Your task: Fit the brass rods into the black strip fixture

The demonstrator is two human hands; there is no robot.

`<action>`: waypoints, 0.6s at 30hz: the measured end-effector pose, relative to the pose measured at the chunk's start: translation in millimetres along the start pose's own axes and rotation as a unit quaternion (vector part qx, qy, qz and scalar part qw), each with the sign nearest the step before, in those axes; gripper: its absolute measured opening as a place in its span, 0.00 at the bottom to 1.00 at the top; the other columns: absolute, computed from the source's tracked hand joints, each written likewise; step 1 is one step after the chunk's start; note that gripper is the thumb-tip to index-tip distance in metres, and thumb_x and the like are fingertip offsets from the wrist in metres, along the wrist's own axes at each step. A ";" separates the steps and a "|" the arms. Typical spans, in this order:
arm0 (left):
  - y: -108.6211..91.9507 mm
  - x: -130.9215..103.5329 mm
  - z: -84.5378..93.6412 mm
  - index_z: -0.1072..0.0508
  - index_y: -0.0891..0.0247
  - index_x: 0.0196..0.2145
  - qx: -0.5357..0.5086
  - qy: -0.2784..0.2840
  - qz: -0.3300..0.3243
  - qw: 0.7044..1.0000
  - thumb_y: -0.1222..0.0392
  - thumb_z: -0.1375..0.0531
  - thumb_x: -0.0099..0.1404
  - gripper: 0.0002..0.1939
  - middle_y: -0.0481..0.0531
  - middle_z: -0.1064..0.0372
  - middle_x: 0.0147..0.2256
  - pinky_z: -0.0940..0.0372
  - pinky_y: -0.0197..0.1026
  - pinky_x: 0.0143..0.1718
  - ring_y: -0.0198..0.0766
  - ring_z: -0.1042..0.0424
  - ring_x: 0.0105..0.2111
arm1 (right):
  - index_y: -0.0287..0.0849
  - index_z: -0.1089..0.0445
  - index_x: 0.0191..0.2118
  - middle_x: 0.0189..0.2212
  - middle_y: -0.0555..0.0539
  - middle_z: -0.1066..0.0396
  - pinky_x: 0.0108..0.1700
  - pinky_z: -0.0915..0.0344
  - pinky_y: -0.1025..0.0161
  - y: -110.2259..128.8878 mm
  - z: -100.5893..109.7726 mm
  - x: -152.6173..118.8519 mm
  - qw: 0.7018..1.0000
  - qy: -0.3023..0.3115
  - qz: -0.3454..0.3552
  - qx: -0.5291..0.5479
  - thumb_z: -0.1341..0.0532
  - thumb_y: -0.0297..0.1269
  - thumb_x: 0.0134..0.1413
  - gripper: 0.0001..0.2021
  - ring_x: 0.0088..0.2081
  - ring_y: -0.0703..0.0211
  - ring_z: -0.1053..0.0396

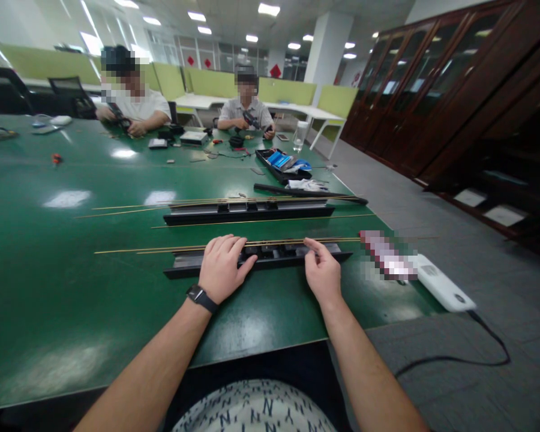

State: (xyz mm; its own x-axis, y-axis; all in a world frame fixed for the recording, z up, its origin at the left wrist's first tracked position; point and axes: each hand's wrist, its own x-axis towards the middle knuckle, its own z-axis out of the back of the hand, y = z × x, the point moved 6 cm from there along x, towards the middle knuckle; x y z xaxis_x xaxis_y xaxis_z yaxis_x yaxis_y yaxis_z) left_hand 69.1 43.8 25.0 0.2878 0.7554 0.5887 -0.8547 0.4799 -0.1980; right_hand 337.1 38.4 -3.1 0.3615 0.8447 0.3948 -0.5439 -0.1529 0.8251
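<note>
A black channel-shaped rail [279, 262] lies lengthwise in front of me on the green table, with dark blocks [267, 251] inside it. Thin brass-coloured rods [162, 249] run along its far side and stick out past both ends. My left hand [224, 267] rests over the left half of this rail, fingers laid across it and the thumb held apart. Near the rail's right end, my right hand [324, 270] is closed, index finger and thumb at a thin rod; the exact contact is too small to see.
Behind lies a second rail [247, 214] with more rods. Further back are a black tube [312, 193], white gloves [308, 185] and a black tray [279, 171] of blue packets. At right are a blurred phone [387, 255] and a white corded device [443, 283]. Two people sit across the table.
</note>
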 end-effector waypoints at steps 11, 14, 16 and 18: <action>-0.6 -0.1 0.5 0.25 0.60 0.56 0.007 -0.002 -0.001 1.000 0.46 0.42 0.74 0.21 0.60 0.23 0.54 0.40 0.57 0.63 0.55 0.28 0.58 | 0.41 0.22 0.54 0.50 0.39 0.18 0.55 0.26 0.51 -6.2 2.3 2.7 0.999 -0.032 -0.009 0.029 0.41 0.40 0.60 0.19 0.50 0.47 0.20; -0.3 0.0 0.5 0.25 0.60 0.56 0.004 0.000 0.001 1.000 0.46 0.42 0.74 0.21 0.60 0.23 0.54 0.40 0.57 0.63 0.54 0.29 0.58 | 0.43 0.23 0.55 0.51 0.40 0.19 0.52 0.24 0.53 -4.7 0.1 1.6 0.999 -0.020 -0.001 0.044 0.40 0.39 0.60 0.20 0.49 0.49 0.20; -0.2 0.1 0.6 0.25 0.60 0.56 0.001 0.000 0.002 1.000 0.46 0.42 0.74 0.21 0.60 0.23 0.54 0.40 0.57 0.63 0.55 0.29 0.58 | 0.43 0.23 0.56 0.51 0.40 0.19 0.49 0.24 0.55 -3.6 -1.2 0.8 0.999 -0.009 0.002 0.041 0.40 0.39 0.60 0.20 0.47 0.50 0.19; -0.3 0.2 0.8 0.25 0.60 0.56 0.001 -0.001 0.001 1.000 0.46 0.42 0.74 0.20 0.60 0.23 0.54 0.40 0.57 0.62 0.55 0.28 0.58 | 0.44 0.23 0.55 0.51 0.40 0.19 0.48 0.23 0.56 -2.5 -2.2 0.2 0.999 0.003 0.003 0.031 0.40 0.39 0.61 0.19 0.45 0.51 0.19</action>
State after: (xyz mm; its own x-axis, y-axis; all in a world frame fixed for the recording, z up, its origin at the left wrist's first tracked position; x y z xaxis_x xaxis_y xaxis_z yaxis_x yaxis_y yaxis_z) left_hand 69.1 43.5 25.8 0.2844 0.7555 0.5902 -0.8567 0.4766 -0.1973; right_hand 336.8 40.1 -6.0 0.3534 0.8466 0.3979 -0.4976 -0.1900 0.8463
